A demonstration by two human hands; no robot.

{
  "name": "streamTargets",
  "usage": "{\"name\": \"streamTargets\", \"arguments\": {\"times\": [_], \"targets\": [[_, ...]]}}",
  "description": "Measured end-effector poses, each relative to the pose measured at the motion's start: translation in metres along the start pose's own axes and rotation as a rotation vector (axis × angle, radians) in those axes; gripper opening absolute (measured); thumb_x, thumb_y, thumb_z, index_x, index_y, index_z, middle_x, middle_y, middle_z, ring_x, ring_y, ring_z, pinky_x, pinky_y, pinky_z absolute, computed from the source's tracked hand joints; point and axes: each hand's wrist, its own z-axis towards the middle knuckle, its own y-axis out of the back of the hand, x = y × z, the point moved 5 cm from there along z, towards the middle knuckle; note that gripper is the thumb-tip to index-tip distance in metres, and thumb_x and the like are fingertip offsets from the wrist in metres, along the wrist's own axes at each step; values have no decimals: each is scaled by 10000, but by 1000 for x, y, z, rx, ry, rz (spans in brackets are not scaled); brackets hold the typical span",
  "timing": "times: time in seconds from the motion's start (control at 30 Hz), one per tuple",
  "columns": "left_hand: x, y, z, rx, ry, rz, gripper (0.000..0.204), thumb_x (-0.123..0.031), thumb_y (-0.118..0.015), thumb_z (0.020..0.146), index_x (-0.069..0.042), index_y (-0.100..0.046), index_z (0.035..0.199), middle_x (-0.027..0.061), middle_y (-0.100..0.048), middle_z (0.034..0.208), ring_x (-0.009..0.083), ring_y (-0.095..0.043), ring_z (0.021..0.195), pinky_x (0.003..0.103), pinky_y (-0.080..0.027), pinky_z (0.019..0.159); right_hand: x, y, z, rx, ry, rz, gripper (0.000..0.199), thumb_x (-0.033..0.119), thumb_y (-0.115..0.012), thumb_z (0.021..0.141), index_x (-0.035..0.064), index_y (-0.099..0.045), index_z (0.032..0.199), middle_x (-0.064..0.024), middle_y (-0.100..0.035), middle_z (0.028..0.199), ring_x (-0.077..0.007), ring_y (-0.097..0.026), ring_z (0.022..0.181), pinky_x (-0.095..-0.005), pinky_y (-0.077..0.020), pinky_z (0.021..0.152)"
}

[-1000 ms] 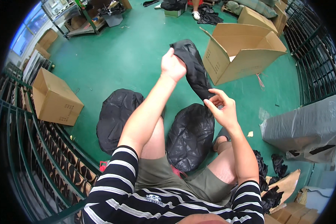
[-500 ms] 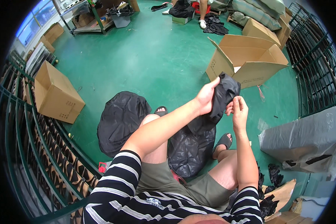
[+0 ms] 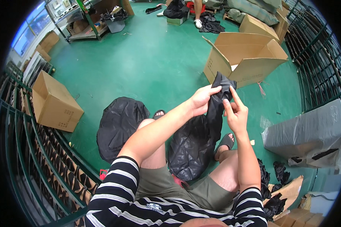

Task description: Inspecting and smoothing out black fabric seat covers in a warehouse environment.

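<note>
A strip of thin black fabric [image 3: 215, 109] is raised in front of me, its lower part hanging down over a dark bundle between my legs. My left hand [image 3: 201, 101] is closed on the fabric from the left, thumb across its upper part. At the fabric's right edge is my right hand [image 3: 236, 113], index finger and thumb stretched apart and touching the cloth, the other fingers curled. Between my knees lies a shiny black bundle [image 3: 187, 159]. A second rounded black bundle [image 3: 121, 126] rests on the floor to the left of my knee.
An open cardboard box [image 3: 246, 72] stands ahead right, another box [image 3: 58, 104] at left. Green metal racks [image 3: 322, 72] line both sides. A plastic-wrapped grey block [image 3: 303, 130] sits at right, near black scraps [image 3: 274, 206]. Another person's leg [image 3: 197, 13] shows at the back.
Both hands have shifted slightly left with the fabric. My right finger and thumb, close together at the cloth's edge before, are now spread. The fabric's top is flatter and more drawn out.
</note>
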Motion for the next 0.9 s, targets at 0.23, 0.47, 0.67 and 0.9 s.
{"name": "streamTargets", "arguments": {"times": [0.23,0.47,0.67,0.9], "targets": [[1,-14,-9,45,160,131,366,-176,-548,986,0,-525,1306,88,-652,1187,169,-654,1026,328,-522,929,-46,49,21,-302,-130,257,341,190,-599,976,-8,-608,1254,-77,-671,1023,-119,-618,930,-243,-479,810],[-1,-17,-16,84,267,465,283,-248,-615,962,-13,-647,1116,21,-692,1016,83,-635,879,246,-512,822,-62,25,4,523,-381,648,519,430,-710,853,-36,-672,1076,-27,-689,954,-85,-616,854,-248,-496,798],[-11,-27,-19,276,120,946,300,-167,-804,791,-17,-663,1009,-18,-669,899,55,-591,806,214,-484,760,-21,34,-4,529,-425,645,262,128,-788,776,-42,-701,954,-22,-693,863,-75,-611,763,-236,-506,706],[-2,-17,-19,147,56,965,245,-114,-819,765,-34,-625,890,-20,-645,853,48,-572,791,225,-469,725,-9,30,-13,609,-420,484,311,99,-820,723,-29,-706,983,-5,-687,853,-72,-591,774,-251,-497,757]]}}
